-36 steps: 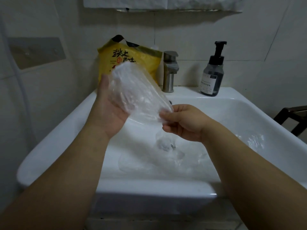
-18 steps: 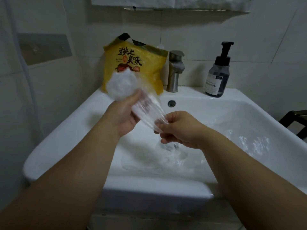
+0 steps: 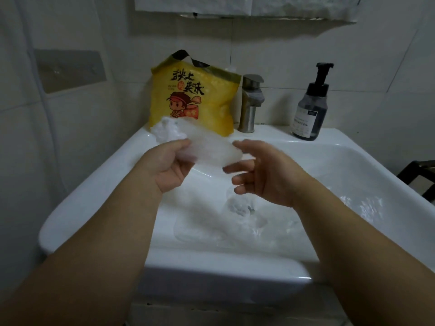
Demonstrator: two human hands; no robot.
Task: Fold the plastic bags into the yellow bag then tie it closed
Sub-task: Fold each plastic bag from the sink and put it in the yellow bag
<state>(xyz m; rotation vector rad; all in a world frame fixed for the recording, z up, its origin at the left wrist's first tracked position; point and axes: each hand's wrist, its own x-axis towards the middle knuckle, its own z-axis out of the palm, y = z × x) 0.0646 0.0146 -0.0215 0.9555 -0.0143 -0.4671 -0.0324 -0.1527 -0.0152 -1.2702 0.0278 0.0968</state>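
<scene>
Grip: left hand (image 3: 169, 165) on the rolled clear plastic bag (image 3: 207, 151), yellow bag (image 3: 188, 100) just beyond.
You pinch it near its bunched far-left end; its long axis runs right and nearer, toward your right hand (image 3: 263, 175), spread loose and holding nothing — contact with the bag is too blurred to tell. The yellow bag stands mouth-up on the sink's (image 3: 98, 194) far-left rim, just past the bunched end, so the left hand looks nearer.

My right hand (image 3: 263, 177) is all smeared, so I can't tell if its fingers (image 3: 240, 168) touch the crumpled clear bag (image 3: 207, 149). That bag hides the bottom edge of the yellow bag (image 3: 209, 107). The clear bags (image 3: 235, 222) in the sink (image 3: 94, 196) blur together, and the soap bottle (image 3: 309, 114) label's too tiny to read.
</scene>
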